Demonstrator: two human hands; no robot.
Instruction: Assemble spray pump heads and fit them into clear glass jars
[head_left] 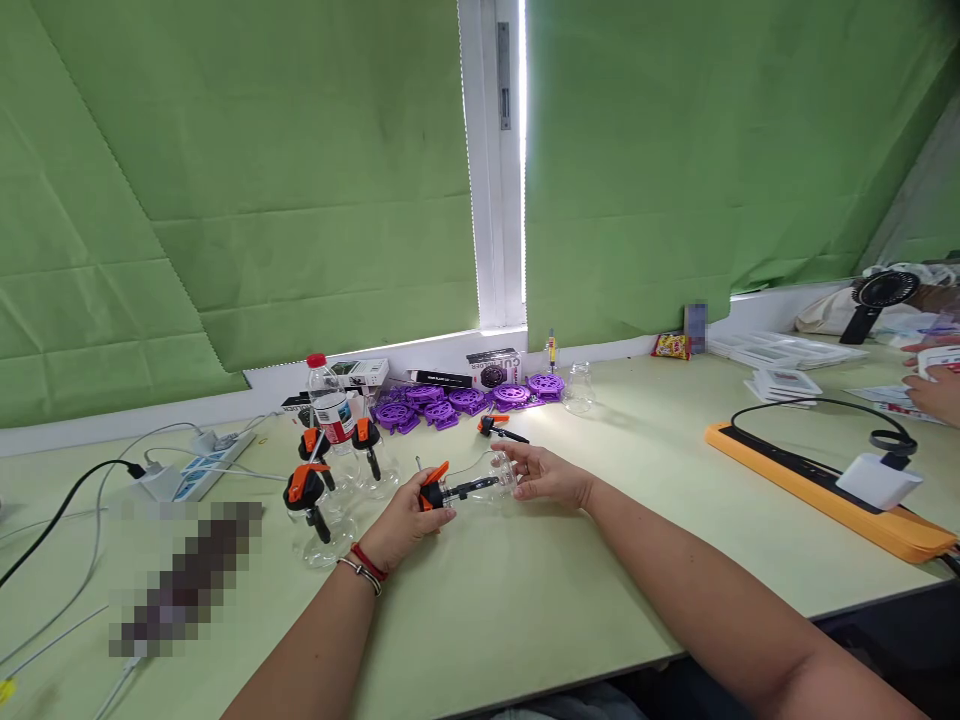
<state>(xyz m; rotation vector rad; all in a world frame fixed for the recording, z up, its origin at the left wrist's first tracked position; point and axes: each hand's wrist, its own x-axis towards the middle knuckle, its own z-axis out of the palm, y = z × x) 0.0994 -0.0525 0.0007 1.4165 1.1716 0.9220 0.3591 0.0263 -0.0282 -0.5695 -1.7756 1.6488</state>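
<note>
My left hand grips an orange and black spring clamp at its handles. The clamp's jaw sits on the neck of a clear glass bottle lying on its side. My right hand holds that bottle's body from the right. To the left stand several more clear bottles with clamps on them. One loose clamp lies on the table just behind my right hand.
Purple plastic discs lie by the window sill with a red-capped water bottle, small boxes and an empty glass jar. A power strip and cables sit left. An orange tray with a white charger is right; another person's hands are far right.
</note>
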